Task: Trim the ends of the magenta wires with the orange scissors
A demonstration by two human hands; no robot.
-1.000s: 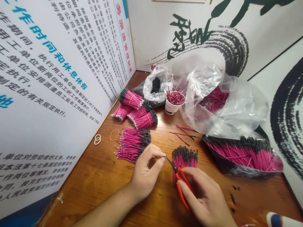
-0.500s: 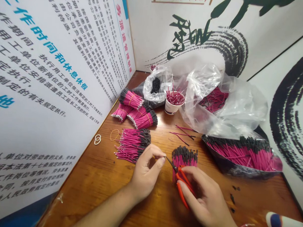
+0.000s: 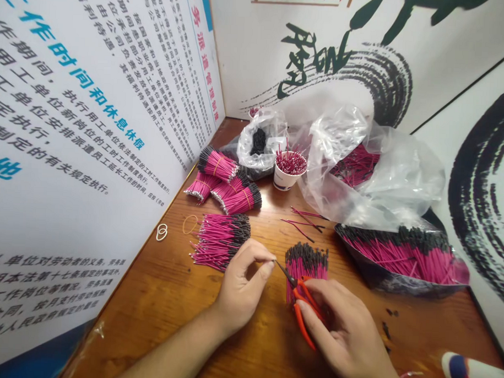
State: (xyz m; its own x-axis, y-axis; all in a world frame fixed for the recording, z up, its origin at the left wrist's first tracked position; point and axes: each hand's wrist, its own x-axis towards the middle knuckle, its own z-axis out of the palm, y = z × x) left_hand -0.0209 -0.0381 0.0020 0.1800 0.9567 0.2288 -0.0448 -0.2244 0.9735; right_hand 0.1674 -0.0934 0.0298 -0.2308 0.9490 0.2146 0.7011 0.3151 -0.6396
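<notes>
My left hand [image 3: 248, 282] is pinched closed, thumb against forefinger, with a tiny dark bit showing at the fingertips; its kind is too small to make out. In my right hand [image 3: 346, 324] is a pair of red-handled scissors [image 3: 305, 309], the handles spread a little. Their dark pointed tip reaches almost to my left fingertips; whether it touches is unclear. Beneath the scissors lies a bunch of magenta wires with black sleeved ends [image 3: 306, 260]. Beyond my left hand, a flat row of similar wires [image 3: 217, 240] lies on the wooden table [image 3: 180, 341].
Banded wire bundles [image 3: 235, 191] are stacked at the back left, beside a paper cup [image 3: 284, 181] of wires. Clear plastic bags [image 3: 340, 131] stand behind. A dark tray [image 3: 381, 279] of wires lies to the right. Loose wires, rubber bands [image 3: 162, 232] and black scraps [image 3: 386, 329] lie about.
Hardly anything differs. The scissors and my right hand have shifted very slightly; both hands keep their grip.
</notes>
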